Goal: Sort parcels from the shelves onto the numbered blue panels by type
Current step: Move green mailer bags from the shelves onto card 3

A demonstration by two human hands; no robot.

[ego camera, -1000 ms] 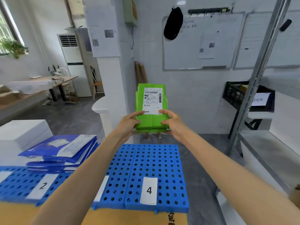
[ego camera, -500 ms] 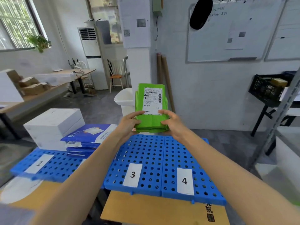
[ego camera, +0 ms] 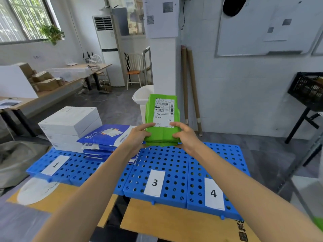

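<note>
Both arms out in front, bare forearms, elbows out of frame. Left forearm comes in from bottom-left, right forearm from bottom-right, and they converge toward centre. Wrists roughly straight and level with each other. Left hand and right hand mirror each other, one on each side of the near end of a green parcel stack. Thumbs lie on the top face, pointing inward toward each other. Fingers curl round the stack's side edges and under it; fingertips mostly hidden. Two-handed grip, hands apart, not touching each other.
</note>
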